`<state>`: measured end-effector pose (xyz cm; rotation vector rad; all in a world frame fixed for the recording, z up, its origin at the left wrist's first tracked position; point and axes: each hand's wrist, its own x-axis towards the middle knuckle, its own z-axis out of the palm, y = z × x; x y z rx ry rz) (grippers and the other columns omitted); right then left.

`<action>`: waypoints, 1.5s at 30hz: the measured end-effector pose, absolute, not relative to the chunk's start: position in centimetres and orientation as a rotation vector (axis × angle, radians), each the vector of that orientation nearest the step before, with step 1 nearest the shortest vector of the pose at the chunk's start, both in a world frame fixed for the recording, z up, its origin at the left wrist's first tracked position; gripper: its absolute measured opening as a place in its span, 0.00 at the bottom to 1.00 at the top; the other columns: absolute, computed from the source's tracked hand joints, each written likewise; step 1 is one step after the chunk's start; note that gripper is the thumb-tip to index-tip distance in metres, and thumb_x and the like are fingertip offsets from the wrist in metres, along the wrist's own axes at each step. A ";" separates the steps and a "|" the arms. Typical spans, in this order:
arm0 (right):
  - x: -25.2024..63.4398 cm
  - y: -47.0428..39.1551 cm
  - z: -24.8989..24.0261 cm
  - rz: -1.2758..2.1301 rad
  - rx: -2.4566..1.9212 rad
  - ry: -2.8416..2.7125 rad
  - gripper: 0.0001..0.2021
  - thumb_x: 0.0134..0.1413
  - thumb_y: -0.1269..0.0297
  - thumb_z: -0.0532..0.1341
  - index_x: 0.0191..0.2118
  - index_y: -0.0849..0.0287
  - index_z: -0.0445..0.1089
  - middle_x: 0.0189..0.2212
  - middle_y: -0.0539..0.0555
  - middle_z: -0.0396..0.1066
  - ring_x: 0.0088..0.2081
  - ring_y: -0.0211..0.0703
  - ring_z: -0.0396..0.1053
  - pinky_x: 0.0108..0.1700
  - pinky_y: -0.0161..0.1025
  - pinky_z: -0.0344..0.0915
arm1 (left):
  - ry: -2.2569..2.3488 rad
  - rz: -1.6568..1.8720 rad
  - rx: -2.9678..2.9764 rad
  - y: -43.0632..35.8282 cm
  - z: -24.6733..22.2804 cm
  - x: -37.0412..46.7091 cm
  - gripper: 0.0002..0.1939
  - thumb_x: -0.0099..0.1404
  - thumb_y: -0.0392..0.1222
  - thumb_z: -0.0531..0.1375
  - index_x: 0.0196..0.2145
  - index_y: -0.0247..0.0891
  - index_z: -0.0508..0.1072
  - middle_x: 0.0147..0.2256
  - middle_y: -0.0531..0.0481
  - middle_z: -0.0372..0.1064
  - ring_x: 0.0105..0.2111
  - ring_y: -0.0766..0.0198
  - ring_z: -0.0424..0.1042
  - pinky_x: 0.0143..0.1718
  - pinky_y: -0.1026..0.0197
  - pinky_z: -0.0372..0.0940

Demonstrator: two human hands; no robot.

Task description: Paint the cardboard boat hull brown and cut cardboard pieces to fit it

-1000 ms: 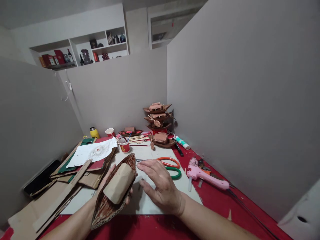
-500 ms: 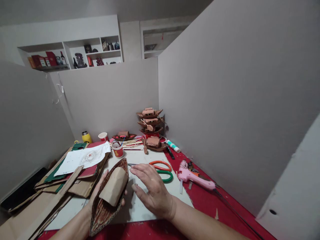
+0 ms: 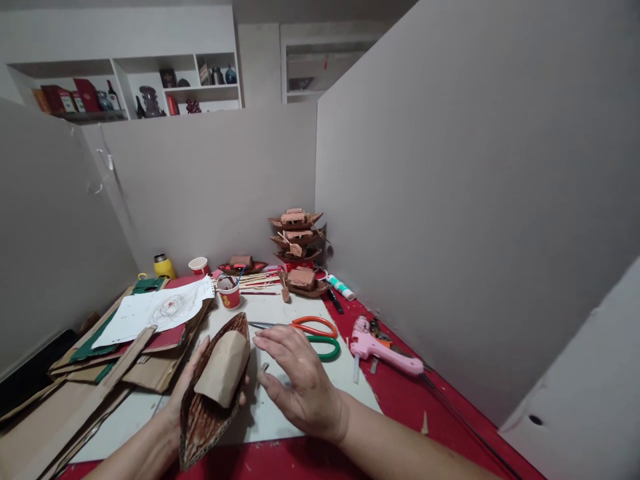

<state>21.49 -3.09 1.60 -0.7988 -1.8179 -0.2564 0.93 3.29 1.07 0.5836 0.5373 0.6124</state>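
Note:
My left hand is wrapped round a model boat made of brown-painted corrugated cardboard, held tilted above the mat. A curved, unpainted cardboard canopy sits across the middle of its hull. Just right of the boat, my right hand is held with its fingers apart and nothing gripped. By its thumb shows a small scrap; whether it touches the thumb I cannot tell. Scissors with one orange and one green handle lie beyond the right hand, their blades partly behind it.
Finished model boats stand stacked at the back. A paper cup with a brush stands near thin sticks. Cardboard sheets and a drawing lie left. A pink glue gun rests right, its cord trailing forward. Grey partitions enclose the table.
My view has shifted a little, so the surroundings sit slightly higher and more to the left. Both hands and the boat keep nearly the same pose. The scrap by my right thumb shows more clearly.

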 end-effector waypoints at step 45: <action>21.0 -3.3 -0.3 -0.132 -0.975 -1.986 0.31 0.64 0.51 0.54 0.67 0.57 0.45 0.62 0.63 0.58 0.63 0.54 0.55 0.62 0.55 0.55 | 0.691 0.661 0.521 2.2 1.8 1.4 0.25 0.64 0.55 0.60 0.49 0.31 0.75 0.30 0.41 0.80 0.27 0.53 0.79 0.32 0.56 0.73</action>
